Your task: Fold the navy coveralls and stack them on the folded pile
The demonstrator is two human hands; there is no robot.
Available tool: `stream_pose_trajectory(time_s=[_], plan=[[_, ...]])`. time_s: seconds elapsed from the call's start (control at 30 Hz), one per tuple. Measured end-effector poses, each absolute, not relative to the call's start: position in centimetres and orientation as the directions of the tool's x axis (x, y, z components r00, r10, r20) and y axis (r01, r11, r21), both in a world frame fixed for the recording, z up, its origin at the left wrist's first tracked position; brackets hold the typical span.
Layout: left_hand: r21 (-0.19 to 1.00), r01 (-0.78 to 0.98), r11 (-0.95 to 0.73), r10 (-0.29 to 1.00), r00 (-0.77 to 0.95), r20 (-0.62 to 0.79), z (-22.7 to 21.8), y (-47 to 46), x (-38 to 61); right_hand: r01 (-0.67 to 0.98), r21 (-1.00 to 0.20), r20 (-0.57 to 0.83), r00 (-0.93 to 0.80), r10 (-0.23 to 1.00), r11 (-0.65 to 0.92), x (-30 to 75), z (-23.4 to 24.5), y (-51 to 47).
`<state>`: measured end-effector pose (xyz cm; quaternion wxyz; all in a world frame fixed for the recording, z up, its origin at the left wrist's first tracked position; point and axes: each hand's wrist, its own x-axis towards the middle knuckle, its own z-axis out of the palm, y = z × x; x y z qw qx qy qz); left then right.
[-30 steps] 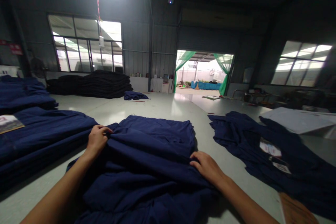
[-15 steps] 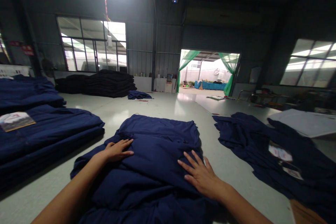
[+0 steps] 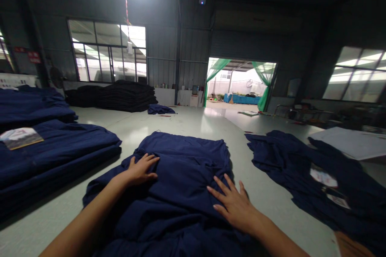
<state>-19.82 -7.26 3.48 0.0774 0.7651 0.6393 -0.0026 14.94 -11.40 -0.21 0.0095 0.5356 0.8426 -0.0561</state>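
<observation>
A dark blue garment point(image 3: 181, 176) lies in front of me on a pale table point(image 3: 138, 126), its far part flat and its near part bunched in folds. My left hand point(image 3: 141, 170) rests palm down on its left side, fingers stretched forward. On the right side of the cloth, my right hand point(image 3: 233, 200) lies flat with its fingers spread. Neither hand grips anything. The near end of the garment runs out of view at the bottom.
Folded blue garments point(image 3: 60, 152) with a printed label point(image 3: 21, 137) are stacked at left. To the right lie loose blue garments point(image 3: 289, 164) with tags, beside a white sheet point(image 3: 352, 140). Farther back are a black fabric pile point(image 3: 114, 95) and a small blue cloth point(image 3: 161, 109).
My left hand has slid slightly forward and right over the cloth. The right hand has shifted very little, its fingers spreading somewhat wider. The view has moved slightly.
</observation>
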Motion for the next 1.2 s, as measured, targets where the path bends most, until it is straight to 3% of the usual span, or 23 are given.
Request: stream_pose_trajectory(time_s=[0.13, 0.43, 0.5, 0.57, 0.67, 0.73, 0.83, 0.93, 1.03, 1.1, 1.2], plan=[[0.224, 0.952, -0.208, 0.946, 0.254, -0.201, 3.0, -7.6, -18.8, 0.914, -0.094, -0.087, -0.402, 0.912, 0.394, 14.7, -0.2, -11.5], [0.145, 0.983, -0.113, 0.943, 0.152, -0.296, 1.0, -7.0, -19.7, 0.849, -0.24, -0.172, -0.514, 0.84, 0.47, 15.5, 1.4, -11.9], [0.146, 0.983, -0.112, 0.944, 0.151, -0.293, 1.4, -6.9, -19.7, 0.831, -0.298, -0.095, -0.516, 0.851, 0.471, 15.9, 1.4, -11.4], [0.157, 0.978, -0.135, 0.953, 0.171, -0.249, 1.7, -6.9, -19.4, 0.814, -0.354, 0.085, -0.463, 0.882, 0.461, 16.4, 1.2, -10.2], [0.178, 0.959, -0.22, 0.962, 0.243, -0.122, 1.9, -6.7, -18.6, 0.833, -0.329, 0.311, -0.348, 0.884, 0.444, 16.9, 0.7, -7.2], [0.186, 0.95, -0.251, 0.958, 0.271, -0.09, 1.7, -6.6, -18.1, 0.886, -0.273, 0.307, -0.29, 0.906, 0.376, 17.1, 0.3, -5.2], [0.189, 0.953, -0.235, 0.954, 0.264, -0.144, 1.0, -6.6, -17.8, 0.921, -0.263, 0.195, -0.242, 0.95, 0.289, 17.3, 0.0, -2.8], [0.179, 0.962, -0.206, 0.957, 0.236, -0.169, 0.2, -6.6, -17.9, 0.839, -0.424, 0.177, -0.293, 0.94, 0.341, 18.0, -0.4, -1.5], [0.169, 0.967, -0.193, 0.965, 0.218, -0.143, -0.5, -6.5, -17.8, 0.778, -0.571, 0.202, -0.179, 0.963, 0.264, 18.6, -1.3, -1.2], [0.158, 0.969, -0.19, 0.971, 0.209, -0.117, -0.8, -6.4, -17.7, 0.823, -0.543, 0.206, -0.06, 0.977, 0.165, 18.7, -1.8, -1.5], [0.155, 0.969, -0.191, 0.972, 0.209, -0.105, -0.5, -6.6, -17.4, 0.925, -0.37, 0.301, 0.031, 0.953, 0.087, 18.1, -1.1, -2.6]])
